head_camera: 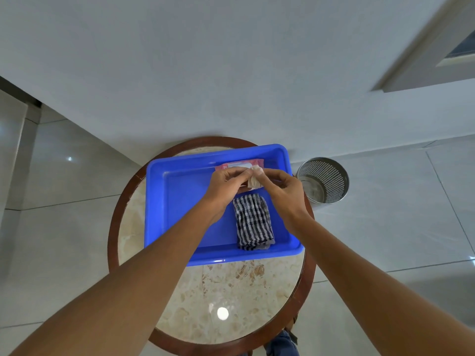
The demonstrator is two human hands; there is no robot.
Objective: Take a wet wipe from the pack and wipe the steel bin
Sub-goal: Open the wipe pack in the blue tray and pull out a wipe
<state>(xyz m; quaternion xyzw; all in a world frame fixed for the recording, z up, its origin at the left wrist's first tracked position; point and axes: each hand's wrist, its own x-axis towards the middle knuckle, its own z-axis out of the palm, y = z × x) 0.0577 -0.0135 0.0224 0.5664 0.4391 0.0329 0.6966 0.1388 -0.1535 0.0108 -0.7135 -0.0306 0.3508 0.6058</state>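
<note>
Head view: a wet wipe (254,179) is pinched by both the left hand (226,185) and right hand (282,187) over the pack (239,165); carrying it to the steel bin (323,179) is called for next.

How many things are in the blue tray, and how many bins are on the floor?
Wet wipe pack in the blue tray: 1
Wet wipe, held over the tray by both hands: 1
Striped cloth in the tray: 1
Steel bin on the floor: 1
Total: 4
</note>
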